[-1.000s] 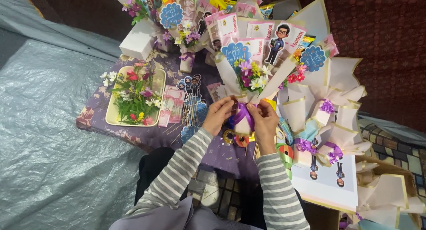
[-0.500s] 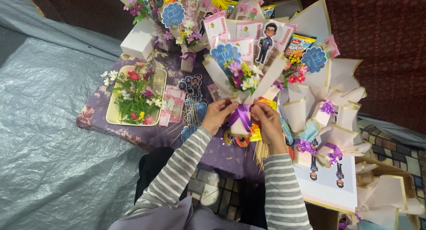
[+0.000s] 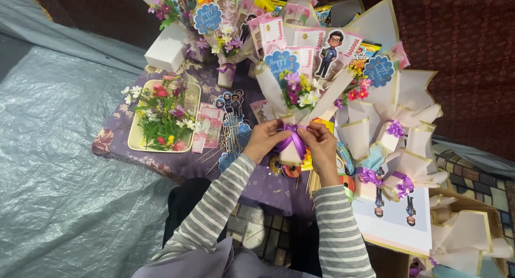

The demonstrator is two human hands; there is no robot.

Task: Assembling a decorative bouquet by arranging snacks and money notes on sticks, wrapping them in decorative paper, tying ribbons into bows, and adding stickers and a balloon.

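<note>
Both hands meet at the neck of a small bouquet wrapped in cream paper, with artificial flowers, folded pink banknotes, a blue scalloped tag and a cartoon figure topper. My left hand and my right hand each pinch the purple ribbon tied round the bouquet's neck. The bouquet stands upright over a low table with a purple cloth. Striped grey sleeves cover both forearms.
A cream tray of loose artificial flowers sits left. Pink banknotes and cartoon toppers on sticks lie beside it. Finished bouquets crowd the back and right. A white box stands back left. Grey plastic sheet covers the floor.
The bouquet has shifted left and upright between my hands. My fingers have moved in along the purple ribbon at its neck, drawing it tighter.
</note>
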